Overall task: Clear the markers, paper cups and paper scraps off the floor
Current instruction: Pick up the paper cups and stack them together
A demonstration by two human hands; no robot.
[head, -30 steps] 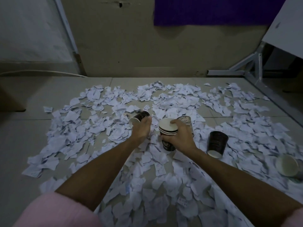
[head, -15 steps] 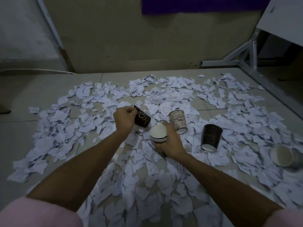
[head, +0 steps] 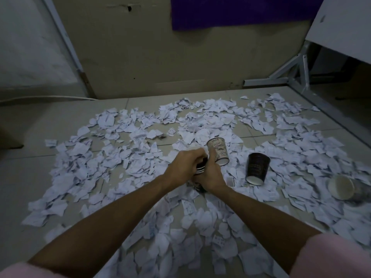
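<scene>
Torn white paper scraps (head: 128,157) cover the tiled floor. My right hand (head: 212,173) grips a stack of nested paper cups (head: 200,169) at the centre. My left hand (head: 186,165) curls over the top of that stack, holding a dark cup that it mostly hides. A white printed cup (head: 218,151) lies tilted just beyond my hands. A black cup (head: 257,168) lies on its side to the right. Another cup (head: 343,187) with a white inside lies at the far right. No markers are visible.
A wall runs along the back with a purple sheet (head: 241,11) hanging on it. A white metal frame (head: 297,73) and a board stand at the right. A white cable (head: 50,97) runs along the floor at the back left.
My left hand carried the dark cup rightward from beside the stack onto its top. Both hands now meet at the stack. The view has tilted up slightly.
</scene>
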